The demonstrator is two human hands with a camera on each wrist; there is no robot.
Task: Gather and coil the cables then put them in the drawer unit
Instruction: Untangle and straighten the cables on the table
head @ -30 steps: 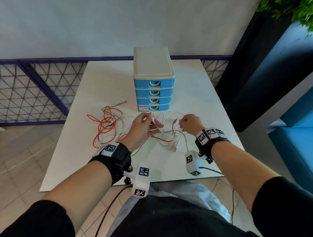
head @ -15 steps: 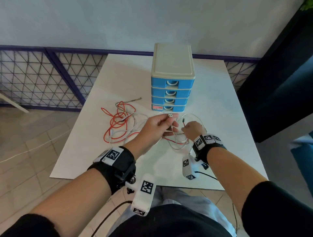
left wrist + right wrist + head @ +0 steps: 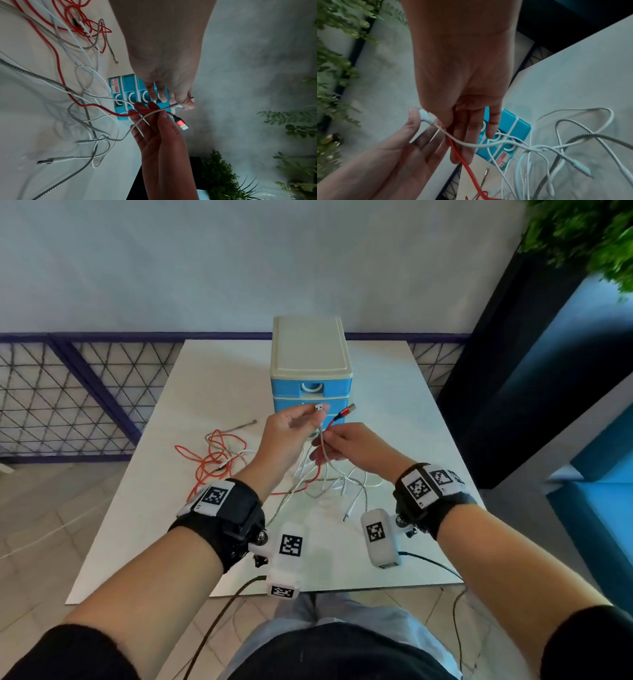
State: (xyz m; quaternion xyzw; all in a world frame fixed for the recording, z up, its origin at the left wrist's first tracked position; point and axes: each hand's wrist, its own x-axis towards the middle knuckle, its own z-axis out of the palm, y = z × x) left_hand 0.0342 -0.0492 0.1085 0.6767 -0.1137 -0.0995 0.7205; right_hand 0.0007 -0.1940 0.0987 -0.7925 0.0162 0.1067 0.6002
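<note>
A blue and cream drawer unit stands mid-table with all its drawers closed. In front of it my left hand pinches the USB plug of a white cable, raised above the table. My right hand, just to the right, holds the red cable under its thumb, and the red plug sticks up. The white cable also runs across those fingers. Red, white and braided cables lie tangled on the white table.
A loose white plug lies near the front edge. A purple mesh railing borders the table's left and back. To the right are a dark column, green plant leaves and a blue seat.
Both hands have risen from the tangle to in front of the drawers. My left hand kept the white plug; my right hand has lifted the red cable's plug end.
</note>
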